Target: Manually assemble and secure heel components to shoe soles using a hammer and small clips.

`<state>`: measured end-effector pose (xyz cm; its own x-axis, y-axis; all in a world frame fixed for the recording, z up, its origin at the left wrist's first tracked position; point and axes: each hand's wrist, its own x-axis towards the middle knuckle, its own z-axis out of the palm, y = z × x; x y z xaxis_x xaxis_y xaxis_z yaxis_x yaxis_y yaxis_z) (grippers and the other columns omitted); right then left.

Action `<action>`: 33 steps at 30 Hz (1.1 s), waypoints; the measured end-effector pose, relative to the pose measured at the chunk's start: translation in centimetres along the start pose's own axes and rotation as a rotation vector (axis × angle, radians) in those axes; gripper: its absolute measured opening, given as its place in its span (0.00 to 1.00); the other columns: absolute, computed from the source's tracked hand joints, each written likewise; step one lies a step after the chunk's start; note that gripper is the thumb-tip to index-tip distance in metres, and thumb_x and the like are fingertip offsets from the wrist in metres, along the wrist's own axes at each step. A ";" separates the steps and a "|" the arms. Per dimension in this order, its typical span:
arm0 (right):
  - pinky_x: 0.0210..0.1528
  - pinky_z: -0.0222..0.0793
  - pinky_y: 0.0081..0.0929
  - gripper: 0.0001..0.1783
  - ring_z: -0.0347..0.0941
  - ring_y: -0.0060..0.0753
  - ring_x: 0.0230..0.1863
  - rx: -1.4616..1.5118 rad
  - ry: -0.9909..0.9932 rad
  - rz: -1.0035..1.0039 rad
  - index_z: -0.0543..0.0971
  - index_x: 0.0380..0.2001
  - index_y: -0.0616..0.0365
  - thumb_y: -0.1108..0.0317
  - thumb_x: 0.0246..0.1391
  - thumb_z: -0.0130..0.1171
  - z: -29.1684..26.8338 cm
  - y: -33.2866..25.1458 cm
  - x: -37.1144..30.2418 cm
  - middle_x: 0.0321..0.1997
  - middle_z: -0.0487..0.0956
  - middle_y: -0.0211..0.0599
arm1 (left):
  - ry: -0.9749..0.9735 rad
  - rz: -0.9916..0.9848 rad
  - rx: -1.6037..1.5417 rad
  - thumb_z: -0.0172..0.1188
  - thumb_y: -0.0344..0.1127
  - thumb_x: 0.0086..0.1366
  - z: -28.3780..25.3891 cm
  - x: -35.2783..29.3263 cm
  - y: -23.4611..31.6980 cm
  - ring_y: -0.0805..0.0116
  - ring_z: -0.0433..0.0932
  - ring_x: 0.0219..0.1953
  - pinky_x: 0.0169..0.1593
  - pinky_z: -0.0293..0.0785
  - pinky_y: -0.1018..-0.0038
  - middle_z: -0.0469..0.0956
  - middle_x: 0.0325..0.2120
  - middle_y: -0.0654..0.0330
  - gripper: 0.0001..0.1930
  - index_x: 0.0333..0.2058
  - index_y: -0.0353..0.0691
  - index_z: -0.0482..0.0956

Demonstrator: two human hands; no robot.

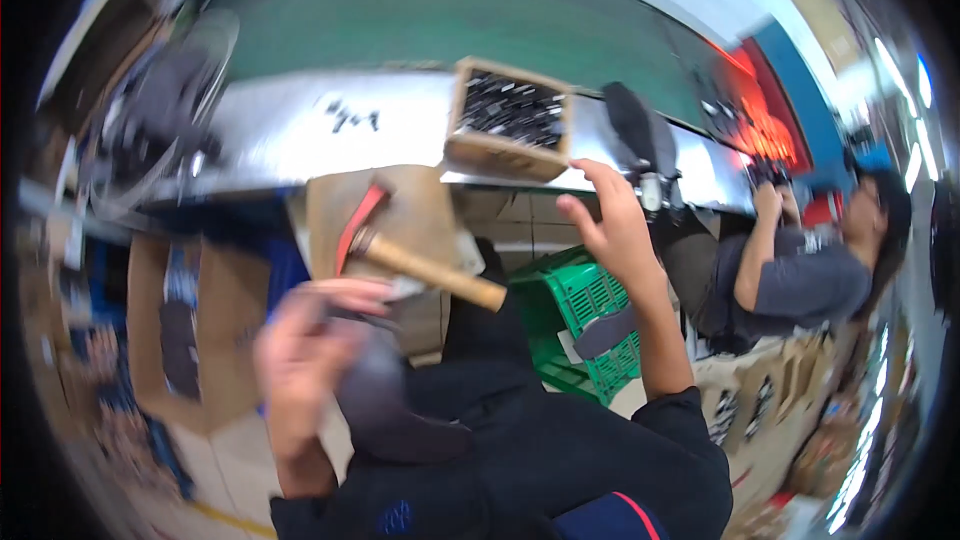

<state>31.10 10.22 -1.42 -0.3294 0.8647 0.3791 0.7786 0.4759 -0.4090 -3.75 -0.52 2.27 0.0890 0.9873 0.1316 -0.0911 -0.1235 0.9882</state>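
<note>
My left hand (305, 345), blurred by motion, is closed on a dark grey shoe sole (385, 400) that hangs in front of my body. My right hand (612, 225) is raised with thumb and forefinger apart and nothing between them. It is close to the lower right corner of a wooden box (510, 159) full of small dark pieces (510, 108), too blurred to name. Just beyond my left hand, a hammer (425, 268) with a red head and wooden handle lies across a brown board (415, 202).
A metal ledge (275, 135) carries loose black bits and dark soles (628, 115) beside a green belt (400, 10). Below my right arm stands a green crate (600, 295) with a sole (605, 333). A cardboard box (225, 340) sits left; a co-worker (815, 280) sits right.
</note>
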 end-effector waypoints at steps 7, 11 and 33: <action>0.51 0.71 0.47 0.26 0.73 0.60 0.49 -0.354 0.317 0.577 0.73 0.51 0.65 0.56 0.57 0.64 -1.1 17.2 -5.3 0.49 0.73 0.54 | 1.088 0.409 0.305 0.54 0.44 0.74 -27.2 11.2 2.6 0.69 0.76 0.51 0.57 0.70 0.70 0.78 0.50 0.55 0.19 0.51 0.32 0.79; 0.46 0.72 0.44 0.15 0.75 0.56 0.44 -0.138 0.418 0.521 0.78 0.38 0.63 0.71 0.48 0.69 0.1 17.4 -5.6 0.45 0.72 0.47 | 1.543 -0.083 1.384 0.63 0.52 0.67 -35.0 13.9 1.0 0.46 0.73 0.56 0.63 0.66 0.60 0.73 0.56 0.41 0.37 0.60 0.24 0.66; 0.64 0.59 0.44 0.17 0.67 0.57 0.64 1.047 0.129 -0.202 0.73 0.46 0.57 0.62 0.57 0.64 7.6 -11.7 3.0 0.63 0.72 0.56 | -0.036 -0.057 -0.289 0.65 0.29 0.65 1.2 3.7 0.1 0.66 0.76 0.50 0.45 0.83 0.71 0.71 0.51 0.53 0.33 0.66 0.39 0.60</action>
<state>16.95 8.43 -1.80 -0.2947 0.7600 0.5792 -0.1491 0.5621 -0.8135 -2.27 3.00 2.99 0.1364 0.9871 0.0842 -0.3630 -0.0293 0.9313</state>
